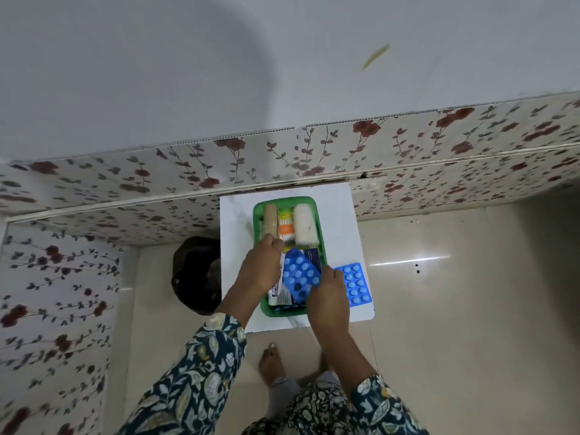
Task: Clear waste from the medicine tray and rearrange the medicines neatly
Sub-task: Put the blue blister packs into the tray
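Observation:
A green medicine tray (320, 233) stands on a small white table (235, 221). At its far end lie a beige bandage roll (270, 218), a white roll (303, 226) and an orange-and-white box (286, 229). My right hand (328, 298) holds a blue blister strip (300, 276) tilted over the tray's near half. My left hand (262, 266) reaches into the tray's left side, fingers closed near the beige roll; what it grips is hidden. A white tube or box (276, 293) lies beneath the strip. A second blue blister strip (356, 284) rests on the table right of the tray.
A black waste bag (196, 274) sits on the floor left of the table. Floral-patterned wall panels run behind and to the left. My bare foot (270, 361) stands on the beige tiled floor near the table's front edge.

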